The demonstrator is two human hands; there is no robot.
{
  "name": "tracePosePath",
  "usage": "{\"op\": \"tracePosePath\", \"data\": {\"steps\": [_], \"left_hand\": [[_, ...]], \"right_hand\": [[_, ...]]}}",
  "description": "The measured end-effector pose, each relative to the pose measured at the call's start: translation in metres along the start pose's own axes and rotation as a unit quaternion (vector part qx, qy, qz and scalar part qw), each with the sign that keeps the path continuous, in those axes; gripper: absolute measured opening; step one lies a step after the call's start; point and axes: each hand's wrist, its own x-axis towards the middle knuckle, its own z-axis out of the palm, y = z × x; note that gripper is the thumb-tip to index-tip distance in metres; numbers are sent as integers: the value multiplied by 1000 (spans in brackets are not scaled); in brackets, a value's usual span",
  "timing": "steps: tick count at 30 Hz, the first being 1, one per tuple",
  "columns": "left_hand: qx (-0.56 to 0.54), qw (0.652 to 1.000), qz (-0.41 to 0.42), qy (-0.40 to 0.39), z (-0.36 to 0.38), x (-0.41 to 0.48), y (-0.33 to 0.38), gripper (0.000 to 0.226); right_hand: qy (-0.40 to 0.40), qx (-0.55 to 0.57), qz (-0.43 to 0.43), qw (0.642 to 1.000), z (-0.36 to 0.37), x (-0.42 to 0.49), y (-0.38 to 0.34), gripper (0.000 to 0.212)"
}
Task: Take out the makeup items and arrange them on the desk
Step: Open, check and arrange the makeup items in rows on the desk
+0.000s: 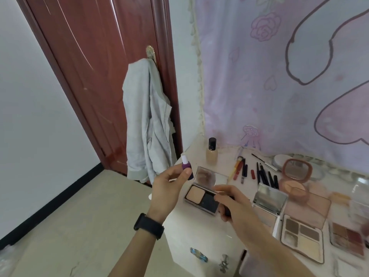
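Beyond the fingers (175,172) stands a red-brown door (89,76), a grey garment (147,124) hung on its handle (150,51); right of them a pink floral curtain (279,86); below, beige floor (79,216).

Reddish-brown wooden door (89,76) w/ gold handle plate (150,51); pale grey cloth garment (147,124) hangs from it. Lilac rose-print fabric backdrop (259,76) on right. Beige tiled floor (69,216), black skirting board (50,202).

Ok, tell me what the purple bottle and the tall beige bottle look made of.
Purple bottle, pinched in the left hand: glossy, opaque, probably glass or hard plastic; white neck looks matte plastic. Tall beige bottle: likely clear glass showing beige liquid, under a shiny black plastic cap.
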Motion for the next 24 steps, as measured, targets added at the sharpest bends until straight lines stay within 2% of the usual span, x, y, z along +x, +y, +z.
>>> {"op": "tracePosePath", "data": {"steps": [2,4,7,12,16,19,21,24], "left_hand": [[10,1000,-17,3,-4,18,-7,12],[29,999,-39,4,-6,32,-17,14],[102,993,-61,21,-3,51,-37,16],[181,979,-86,26,8,65,-55,23],[190,978,-83,39,17,64,-66,21],[196,977,-70,41,17,63,-73,17],[213,974,-68,37,15,63,-76,18],[247,967,-52,31,15,64,-79,24]], "right_hand": [[1,-28,-4,1000,-7,4,-8,35],[9,-65,-16,998,-13,10,-15,41],[13,-102,-61,993,-18,24,-25,29],[13,-67,-83,994,-17,54,-53,30],[-5,-182,-100,978,-13,79,-64,39],[-27,-218,-121,968,-8,93,-66,34],[-30,-268,-155,950,-6,102,-67,30],[-58,-319,-177,929,0,111,-68,37]]}}
